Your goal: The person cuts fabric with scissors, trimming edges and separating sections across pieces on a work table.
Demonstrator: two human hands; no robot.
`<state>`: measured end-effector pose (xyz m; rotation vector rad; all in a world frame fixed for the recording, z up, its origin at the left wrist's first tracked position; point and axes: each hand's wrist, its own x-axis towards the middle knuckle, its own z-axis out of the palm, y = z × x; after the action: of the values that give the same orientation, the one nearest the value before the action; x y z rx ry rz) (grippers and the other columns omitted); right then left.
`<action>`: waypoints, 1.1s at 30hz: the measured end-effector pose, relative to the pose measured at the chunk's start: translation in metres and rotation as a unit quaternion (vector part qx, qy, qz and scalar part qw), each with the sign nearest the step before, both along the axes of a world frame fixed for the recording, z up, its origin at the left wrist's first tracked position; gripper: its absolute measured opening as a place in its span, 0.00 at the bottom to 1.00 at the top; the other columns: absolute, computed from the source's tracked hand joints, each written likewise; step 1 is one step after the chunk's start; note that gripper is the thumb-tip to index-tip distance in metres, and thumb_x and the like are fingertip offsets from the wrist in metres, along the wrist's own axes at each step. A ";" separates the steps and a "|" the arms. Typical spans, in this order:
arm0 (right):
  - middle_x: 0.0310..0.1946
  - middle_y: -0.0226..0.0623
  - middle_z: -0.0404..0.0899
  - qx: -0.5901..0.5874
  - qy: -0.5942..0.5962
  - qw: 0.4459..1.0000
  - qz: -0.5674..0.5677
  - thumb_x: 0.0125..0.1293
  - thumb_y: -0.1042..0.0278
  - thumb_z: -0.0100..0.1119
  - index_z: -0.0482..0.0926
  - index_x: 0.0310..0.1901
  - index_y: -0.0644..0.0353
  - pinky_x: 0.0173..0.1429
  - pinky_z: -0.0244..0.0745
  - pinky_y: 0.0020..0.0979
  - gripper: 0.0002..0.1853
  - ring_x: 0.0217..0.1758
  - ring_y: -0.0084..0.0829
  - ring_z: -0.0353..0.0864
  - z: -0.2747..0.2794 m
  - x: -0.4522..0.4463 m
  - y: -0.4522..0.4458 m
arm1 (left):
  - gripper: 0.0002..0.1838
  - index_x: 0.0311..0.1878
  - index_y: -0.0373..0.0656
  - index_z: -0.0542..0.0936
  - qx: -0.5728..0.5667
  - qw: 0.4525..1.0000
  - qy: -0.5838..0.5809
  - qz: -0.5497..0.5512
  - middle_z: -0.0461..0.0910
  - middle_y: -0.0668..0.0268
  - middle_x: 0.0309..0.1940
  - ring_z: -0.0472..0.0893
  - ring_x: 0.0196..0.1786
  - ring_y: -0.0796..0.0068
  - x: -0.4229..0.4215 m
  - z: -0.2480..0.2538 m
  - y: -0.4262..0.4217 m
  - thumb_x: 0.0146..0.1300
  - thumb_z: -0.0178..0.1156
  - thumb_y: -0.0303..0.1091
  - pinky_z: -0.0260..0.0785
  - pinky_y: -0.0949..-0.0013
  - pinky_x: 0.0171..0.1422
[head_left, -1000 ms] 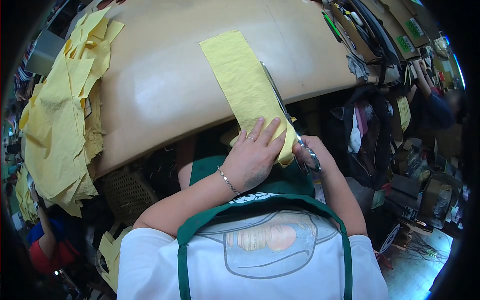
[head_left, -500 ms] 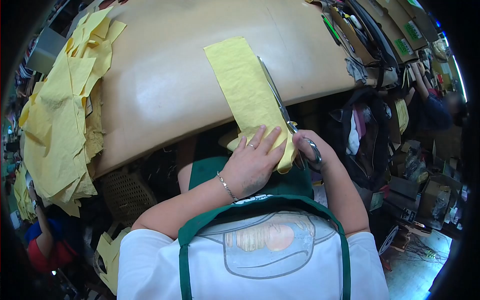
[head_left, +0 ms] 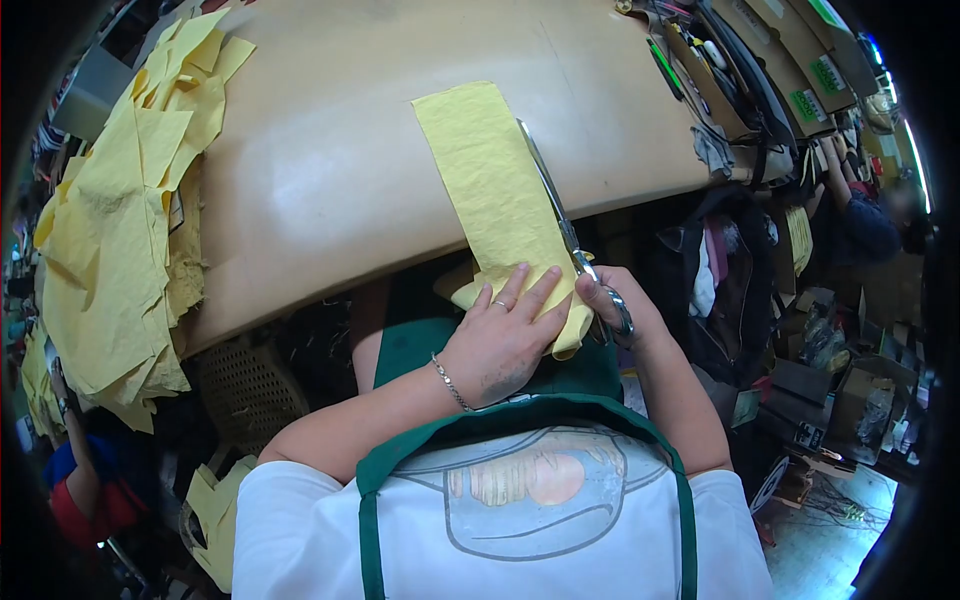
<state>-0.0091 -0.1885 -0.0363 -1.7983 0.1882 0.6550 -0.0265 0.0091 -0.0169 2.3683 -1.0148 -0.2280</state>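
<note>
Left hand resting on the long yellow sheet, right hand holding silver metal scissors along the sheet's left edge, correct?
Wrong edge: in the head view, the right hand holds silver metal scissors along the right edge of the long yellow sheet. The left hand rests on it.

No lettering, brand or number could be read with certainty. Two green-and-white labels (head_left: 828, 75) stood on a carton (head_left: 797, 68) at the upper right, their print too small and blurred to make out. Pale marks on a dark box (head_left: 800, 405) at the lower right were likewise illegible, and the shirt's print (head_left: 535, 490) showed only a picture.
</note>
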 end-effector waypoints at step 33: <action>0.13 0.30 0.70 -0.044 0.038 0.998 0.004 0.44 0.29 0.54 0.72 0.24 0.65 0.17 0.65 0.21 0.36 0.14 0.19 0.70 0.008 0.016 0.012 | 0.25 0.56 0.45 0.64 0.010 0.999 -0.023 -0.042 0.57 0.51 0.61 0.62 0.60 0.46 -0.011 -0.008 -0.001 0.52 0.52 0.35 0.65 0.47 0.52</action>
<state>0.0067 -0.1767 -0.0286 -1.8609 0.2647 0.7307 -0.0379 0.0082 -0.0252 2.3616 -1.1413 -0.2175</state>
